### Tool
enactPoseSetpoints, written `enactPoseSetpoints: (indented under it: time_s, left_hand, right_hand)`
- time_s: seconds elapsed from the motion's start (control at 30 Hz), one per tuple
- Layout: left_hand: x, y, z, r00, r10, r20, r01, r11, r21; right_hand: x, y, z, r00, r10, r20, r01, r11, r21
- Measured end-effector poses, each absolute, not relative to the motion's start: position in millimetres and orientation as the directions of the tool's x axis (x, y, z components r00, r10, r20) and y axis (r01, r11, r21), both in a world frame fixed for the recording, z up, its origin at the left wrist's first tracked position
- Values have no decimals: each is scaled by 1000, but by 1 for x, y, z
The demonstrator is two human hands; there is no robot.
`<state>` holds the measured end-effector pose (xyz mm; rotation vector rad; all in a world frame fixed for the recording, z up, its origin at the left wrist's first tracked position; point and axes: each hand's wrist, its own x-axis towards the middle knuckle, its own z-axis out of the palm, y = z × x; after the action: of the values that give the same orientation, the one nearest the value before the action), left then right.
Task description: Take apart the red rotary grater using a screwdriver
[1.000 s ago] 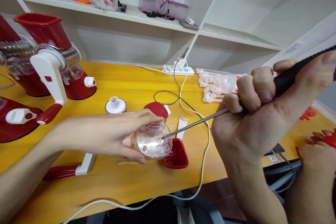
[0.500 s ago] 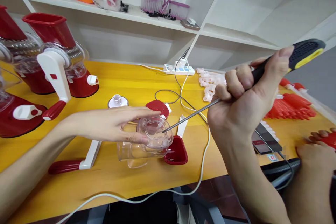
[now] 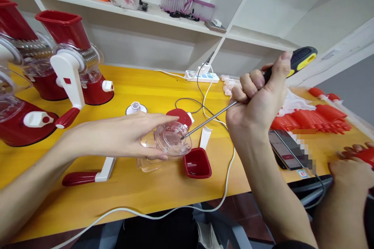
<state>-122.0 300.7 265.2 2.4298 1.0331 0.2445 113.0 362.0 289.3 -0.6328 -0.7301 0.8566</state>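
1. Gripping the clear housing (image 3: 172, 140) with our left hand (image 3: 136, 134), we are bracing it tilted, thumb on the near side, fingers on the far side; it is sitting mid-scene over the yellow table (image 3: 137, 192), and whether it is touching is not showing.
2. We are clenching our right hand (image 3: 257, 99) around the screwdriver (image 3: 302, 60); its shaft is slanting down leftward, tip reaching the housing's round end. Whether the tip is engaging a screw, we are not managing to tell.
3. Done, judging by looks: grinder (image 3: 74, 60) on the left is standing complete, crank and red feed tube fitted.
4. Left over on our unit: red-handled crank (image 3: 80, 179) is lying loose on the near side, white-capped drum (image 3: 136, 107) is resting beyond our left hand, red cup (image 3: 197, 163) and white piece (image 3: 205, 137) are sitting just right of the housing.
5. Red round part (image 3: 179, 116) is showing behind the housing; joined or separate, we are not telling. Overall, we are reading this unit as being in pieces, partway.
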Motion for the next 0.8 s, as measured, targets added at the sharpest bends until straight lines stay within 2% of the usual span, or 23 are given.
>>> enactPoseSetpoints:
  time_s: [0.33, 0.6, 0.8]
  left_hand:
    - [-112, 274, 250, 597, 799, 73, 734, -581, 352]
    - [-93, 266, 243, 488, 840, 237, 817, -535, 215]
    - [-86, 262, 243, 514, 822, 246, 826, -552, 119]
  right_hand:
    - [126, 349, 279, 452, 850, 272, -506, 495, -706]
    - [143, 346, 265, 473, 846, 245, -513, 490, -705]
    - [148, 347, 256, 459, 857, 234, -527, 475, -705]
